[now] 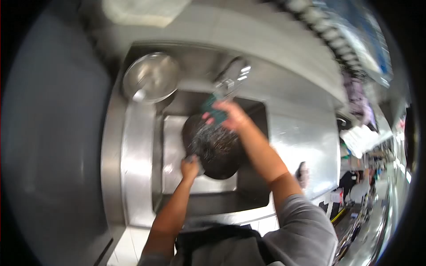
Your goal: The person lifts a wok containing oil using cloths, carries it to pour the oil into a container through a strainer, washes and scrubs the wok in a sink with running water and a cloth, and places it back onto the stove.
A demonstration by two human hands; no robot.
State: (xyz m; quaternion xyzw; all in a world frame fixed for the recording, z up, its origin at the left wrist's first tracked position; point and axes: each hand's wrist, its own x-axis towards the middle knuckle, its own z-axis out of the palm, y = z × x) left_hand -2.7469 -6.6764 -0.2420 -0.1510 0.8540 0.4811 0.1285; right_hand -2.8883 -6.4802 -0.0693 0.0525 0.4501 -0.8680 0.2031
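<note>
A dark round pan (222, 160) lies tilted in the sink (177, 133), with water splashing over its inside. My left hand (190, 169) is closed on the pan's near-left edge; whether it grips a handle or the rim is blurred. Above the pan's far side, my right hand (230, 117) is closed around a dark green scouring pad (210, 106). That hand is just below the metal faucet (228, 84), close to the running water.
A metal bowl (151, 76) with something shiny in it stands at the sink's back-left corner. On the steel counter (301, 133) to the right lies a small dark-and-pale item (303, 174). A grey panel (53, 142) borders the left side. Shelves with goods are far right.
</note>
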